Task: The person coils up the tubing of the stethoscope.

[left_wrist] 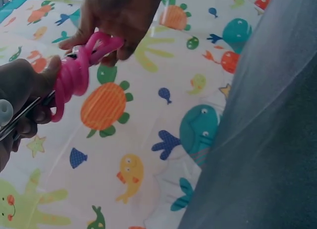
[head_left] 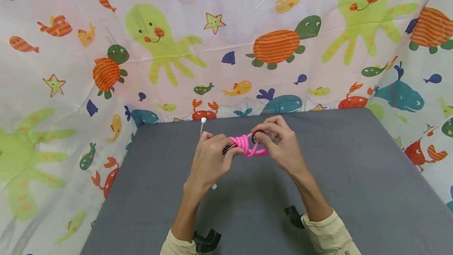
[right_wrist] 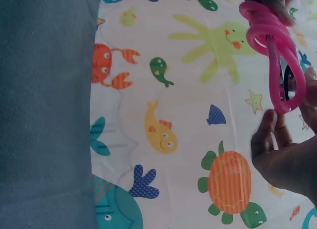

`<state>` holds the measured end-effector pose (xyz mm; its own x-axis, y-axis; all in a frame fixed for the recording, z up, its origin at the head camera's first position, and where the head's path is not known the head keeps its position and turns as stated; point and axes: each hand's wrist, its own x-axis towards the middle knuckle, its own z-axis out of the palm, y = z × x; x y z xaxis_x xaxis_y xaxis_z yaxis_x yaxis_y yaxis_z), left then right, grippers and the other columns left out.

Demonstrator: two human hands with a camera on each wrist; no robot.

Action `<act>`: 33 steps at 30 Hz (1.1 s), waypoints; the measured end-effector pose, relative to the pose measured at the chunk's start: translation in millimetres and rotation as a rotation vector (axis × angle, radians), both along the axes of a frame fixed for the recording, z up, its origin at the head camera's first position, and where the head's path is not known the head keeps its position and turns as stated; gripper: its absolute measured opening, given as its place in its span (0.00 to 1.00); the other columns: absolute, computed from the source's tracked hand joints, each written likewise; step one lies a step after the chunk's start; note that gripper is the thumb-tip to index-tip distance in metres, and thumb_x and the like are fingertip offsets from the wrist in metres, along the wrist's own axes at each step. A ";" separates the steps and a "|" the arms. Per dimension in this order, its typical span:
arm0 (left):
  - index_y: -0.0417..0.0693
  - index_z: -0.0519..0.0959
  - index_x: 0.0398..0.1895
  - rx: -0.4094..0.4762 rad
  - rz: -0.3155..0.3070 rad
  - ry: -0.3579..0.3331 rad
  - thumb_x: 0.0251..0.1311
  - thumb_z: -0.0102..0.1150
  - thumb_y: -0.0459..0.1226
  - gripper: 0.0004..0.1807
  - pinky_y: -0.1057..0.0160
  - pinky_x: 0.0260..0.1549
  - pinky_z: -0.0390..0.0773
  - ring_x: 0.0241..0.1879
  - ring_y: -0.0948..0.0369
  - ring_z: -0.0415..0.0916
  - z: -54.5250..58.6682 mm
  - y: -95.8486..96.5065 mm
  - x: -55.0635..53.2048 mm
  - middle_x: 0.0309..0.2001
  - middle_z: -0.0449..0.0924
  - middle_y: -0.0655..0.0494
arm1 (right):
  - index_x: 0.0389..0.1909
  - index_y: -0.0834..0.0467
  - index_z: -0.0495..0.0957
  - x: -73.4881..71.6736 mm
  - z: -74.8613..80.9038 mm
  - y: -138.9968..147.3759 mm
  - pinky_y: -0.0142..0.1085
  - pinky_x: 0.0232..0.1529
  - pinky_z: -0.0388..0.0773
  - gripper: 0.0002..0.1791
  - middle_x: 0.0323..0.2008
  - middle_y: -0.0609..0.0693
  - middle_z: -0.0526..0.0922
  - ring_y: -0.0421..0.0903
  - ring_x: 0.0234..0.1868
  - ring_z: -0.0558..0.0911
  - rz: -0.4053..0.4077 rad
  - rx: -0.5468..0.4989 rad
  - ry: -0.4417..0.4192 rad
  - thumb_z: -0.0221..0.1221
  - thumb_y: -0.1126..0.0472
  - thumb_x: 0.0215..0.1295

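A glossy pink cord (head_left: pixel 242 142), wound in several tight turns with a loop at one end, is held between both hands above the grey table. My left hand (head_left: pixel 212 159) grips the wound end. In the left wrist view, slim metal rods (left_wrist: pixel 27 112) run from that hand into the pink coil (left_wrist: pixel 73 76); a white round tip (left_wrist: pixel 5 112) shows beside them. My right hand (head_left: pixel 284 145) pinches a black ring (head_left: pixel 257 137) by the loop. In the right wrist view, the ring (right_wrist: pixel 287 82) sits within the pink loop (right_wrist: pixel 276 90). What the metal parts belong to is unclear.
The grey tabletop (head_left: pixel 152 192) spreads below the hands. Behind and at both sides hangs a white cloth (head_left: pixel 226 42) printed with sea animals. White tips (head_left: pixel 203 120) stick out around the left hand. Dark straps (head_left: pixel 207 241) sit at the wrists.
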<state>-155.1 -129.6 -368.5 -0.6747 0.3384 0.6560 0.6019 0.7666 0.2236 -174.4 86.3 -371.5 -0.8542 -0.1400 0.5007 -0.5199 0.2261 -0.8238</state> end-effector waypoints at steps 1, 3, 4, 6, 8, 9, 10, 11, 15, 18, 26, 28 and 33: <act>0.45 0.86 0.27 0.007 0.009 -0.004 0.54 0.79 0.46 0.15 0.59 0.40 0.67 0.21 0.64 0.70 0.0 0.5 0.1 0.19 0.77 0.58 | 0.45 0.63 0.87 -0.5 0.3 -0.2 0.24 0.45 0.77 0.07 0.45 0.56 0.79 0.37 0.42 0.77 0.025 -0.011 -0.028 0.67 0.68 0.67; 0.45 0.86 0.27 0.027 0.025 -0.009 0.55 0.79 0.46 0.15 0.59 0.40 0.67 0.21 0.64 0.71 -0.2 1.2 0.1 0.20 0.78 0.57 | 0.47 0.64 0.86 -1.8 1.5 0.4 0.25 0.45 0.82 0.08 0.47 0.58 0.81 0.35 0.42 0.82 0.085 -0.026 -0.092 0.66 0.67 0.69; 0.45 0.86 0.27 0.038 0.028 -0.014 0.55 0.79 0.46 0.15 0.59 0.40 0.66 0.21 0.64 0.71 -0.4 2.0 -0.2 0.20 0.78 0.57 | 0.48 0.64 0.85 -2.2 2.4 1.6 0.27 0.45 0.84 0.08 0.47 0.59 0.83 0.36 0.42 0.85 0.114 -0.035 -0.129 0.65 0.67 0.70; 0.44 0.86 0.27 0.061 0.032 -0.022 0.54 0.79 0.46 0.15 0.59 0.39 0.66 0.20 0.63 0.71 -1.4 2.7 -0.7 0.19 0.78 0.56 | 0.49 0.63 0.85 -3.2 4.5 4.2 0.30 0.42 0.86 0.09 0.47 0.59 0.85 0.39 0.39 0.88 0.158 -0.029 -0.201 0.65 0.66 0.71; 0.44 0.85 0.26 0.077 0.036 -0.023 0.53 0.79 0.45 0.15 0.59 0.39 0.66 0.20 0.63 0.71 -1.9 2.7 -1.2 0.19 0.78 0.56 | 0.50 0.62 0.84 -5.0 6.0 6.1 0.33 0.39 0.86 0.10 0.47 0.60 0.86 0.43 0.37 0.89 0.187 -0.010 -0.258 0.65 0.64 0.71; 0.44 0.85 0.26 0.081 0.036 -0.021 0.53 0.80 0.45 0.15 0.59 0.40 0.66 0.20 0.63 0.71 -2.0 2.6 -1.7 0.19 0.78 0.56 | 0.52 0.61 0.83 -5.9 6.8 6.6 0.33 0.39 0.86 0.12 0.48 0.61 0.86 0.45 0.39 0.90 0.191 -0.002 -0.285 0.66 0.64 0.71; 0.44 0.85 0.26 0.079 0.035 -0.017 0.53 0.80 0.45 0.15 0.58 0.40 0.66 0.20 0.63 0.71 -2.1 2.5 -2.3 0.19 0.78 0.56 | 0.55 0.61 0.81 -6.8 7.5 7.0 0.34 0.40 0.86 0.15 0.49 0.62 0.86 0.46 0.41 0.90 0.192 0.006 -0.310 0.66 0.64 0.70; 0.44 0.85 0.26 0.076 0.035 -0.010 0.53 0.80 0.45 0.15 0.58 0.40 0.66 0.21 0.62 0.71 -1.9 2.5 -2.7 0.19 0.78 0.56 | 0.57 0.61 0.80 -7.8 8.1 7.1 0.34 0.41 0.86 0.17 0.51 0.63 0.85 0.48 0.43 0.90 0.191 0.012 -0.336 0.67 0.63 0.70; 0.45 0.86 0.28 0.032 0.023 0.033 0.52 0.80 0.46 0.15 0.58 0.41 0.68 0.22 0.63 0.72 0.0 3.5 -4.7 0.20 0.78 0.56 | 0.61 0.63 0.76 -10.3 8.4 6.5 0.31 0.44 0.85 0.21 0.55 0.65 0.84 0.53 0.49 0.89 0.144 0.050 -0.404 0.66 0.63 0.70; 0.45 0.86 0.28 -0.017 0.015 0.067 0.52 0.80 0.48 0.16 0.59 0.41 0.68 0.22 0.63 0.71 0.2 3.7 -6.2 0.20 0.78 0.56 | 0.56 0.65 0.81 -7.7 6.7 3.7 0.29 0.41 0.84 0.18 0.51 0.64 0.87 0.56 0.46 0.90 0.033 0.097 -0.359 0.68 0.62 0.69; 0.47 0.86 0.28 -0.093 -0.014 0.050 0.53 0.79 0.50 0.17 0.59 0.43 0.69 0.23 0.64 0.72 -0.7 -2.2 -7.0 0.21 0.79 0.58 | 0.47 0.65 0.86 2.8 -5.7 -7.0 0.17 0.37 0.73 0.20 0.33 0.59 0.87 0.47 0.33 0.83 -0.331 0.113 -0.024 0.78 0.63 0.54; 0.47 0.86 0.29 -0.068 -0.028 0.023 0.53 0.79 0.49 0.16 0.59 0.44 0.70 0.23 0.64 0.72 -1.4 -2.9 -6.2 0.21 0.79 0.59 | 0.45 0.66 0.86 3.2 -6.4 -6.0 0.17 0.35 0.72 0.20 0.29 0.58 0.85 0.42 0.30 0.80 -0.353 0.091 0.045 0.79 0.66 0.51; 0.46 0.86 0.32 -0.006 -0.039 -0.041 0.54 0.79 0.47 0.15 0.59 0.44 0.69 0.24 0.64 0.73 -4.1 -2.4 -5.2 0.22 0.79 0.58 | 0.43 0.65 0.86 3.9 -5.0 -3.7 0.18 0.33 0.71 0.14 0.32 0.57 0.87 0.35 0.30 0.76 -0.334 0.101 0.090 0.76 0.65 0.57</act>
<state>-160.4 -132.0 -372.6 -0.6871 0.3688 0.6260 0.6219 0.7439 0.2444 -170.5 82.6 -376.6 -0.8144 0.0870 0.5738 -0.4729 0.4736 -0.7430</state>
